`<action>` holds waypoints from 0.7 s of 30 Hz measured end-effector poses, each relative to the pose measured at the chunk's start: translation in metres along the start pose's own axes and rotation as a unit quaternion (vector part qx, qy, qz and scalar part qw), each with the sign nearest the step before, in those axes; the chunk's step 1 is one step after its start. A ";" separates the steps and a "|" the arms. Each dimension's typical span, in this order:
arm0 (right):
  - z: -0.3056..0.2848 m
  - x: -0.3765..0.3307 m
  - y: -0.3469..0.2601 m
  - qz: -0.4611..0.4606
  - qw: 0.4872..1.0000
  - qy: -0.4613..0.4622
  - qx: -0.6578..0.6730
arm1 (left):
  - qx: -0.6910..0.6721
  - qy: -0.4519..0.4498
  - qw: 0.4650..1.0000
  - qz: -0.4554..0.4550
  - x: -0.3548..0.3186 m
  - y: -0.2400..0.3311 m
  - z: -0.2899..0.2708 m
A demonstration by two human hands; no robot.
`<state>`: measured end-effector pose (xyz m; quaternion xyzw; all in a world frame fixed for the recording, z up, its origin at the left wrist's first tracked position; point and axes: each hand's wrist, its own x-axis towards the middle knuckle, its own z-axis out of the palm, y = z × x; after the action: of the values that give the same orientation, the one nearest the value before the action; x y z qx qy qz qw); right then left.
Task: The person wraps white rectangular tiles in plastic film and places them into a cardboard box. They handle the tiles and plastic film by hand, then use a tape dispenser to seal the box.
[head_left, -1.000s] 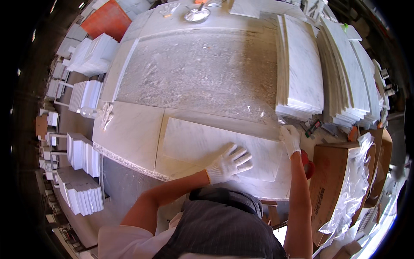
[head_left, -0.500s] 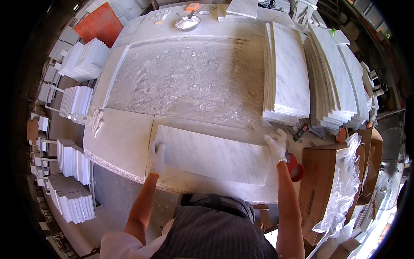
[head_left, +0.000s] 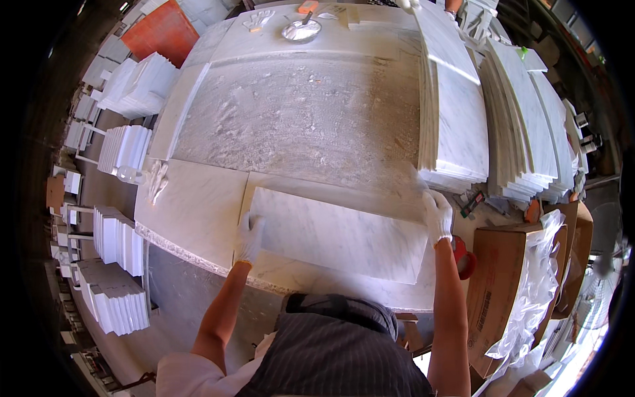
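A pale grey-veined marble slab (head_left: 344, 231) lies slightly askew on the bench in front of me. My left hand (head_left: 249, 238), in a white knit glove, grips the slab's left end, thumb over its edge. My right hand (head_left: 437, 216), gloved alike, is by the slab's far right corner with its fingers curled. A faint blurred streak runs up from those fingers; what they hold cannot be made out. Under the slab are larger marble panels (head_left: 192, 205) forming the bench's front border.
A dusty grey recess (head_left: 297, 119) fills the bench's middle. Marble slabs stand stacked (head_left: 456, 126) at right, where a co-worker's gloved hand (head_left: 409, 4) holds another slab (head_left: 446, 43). A pan (head_left: 301, 30) sits at the back. Red tape (head_left: 467, 259) and a carton (head_left: 493, 291) are at right.
The co-worker's slab has come from the back of the bench onto the right stack. My right hand has turned and closed a little beside the slab's corner. My view has shifted slightly.
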<state>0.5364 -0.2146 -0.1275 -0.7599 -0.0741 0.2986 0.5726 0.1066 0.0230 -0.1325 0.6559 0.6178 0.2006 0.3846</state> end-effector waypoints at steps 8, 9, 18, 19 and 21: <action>-0.032 -0.045 -0.031 -0.217 0.972 -0.007 -0.089 | -0.131 -0.128 0.983 -0.031 0.039 -0.010 -0.009; -0.042 -0.052 -0.021 -0.215 0.970 -0.023 -0.110 | -0.118 -0.130 0.984 -0.017 0.045 -0.006 -0.007; -0.091 -0.127 0.036 -0.230 0.965 -0.068 -0.108 | -0.001 -0.253 0.967 0.039 0.101 0.081 -0.012; -0.090 -0.133 0.035 -0.236 0.961 -0.071 -0.123 | 0.005 -0.275 0.960 0.053 0.097 0.095 -0.015; -0.086 -0.144 0.030 -0.250 0.951 -0.062 -0.171 | -0.014 -0.317 0.946 0.066 0.104 0.098 -0.016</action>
<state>0.4593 -0.3611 -0.0879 -0.7836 -0.3469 0.1749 0.4848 0.1753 0.1336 -0.0711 0.7198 0.4160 0.0157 0.5555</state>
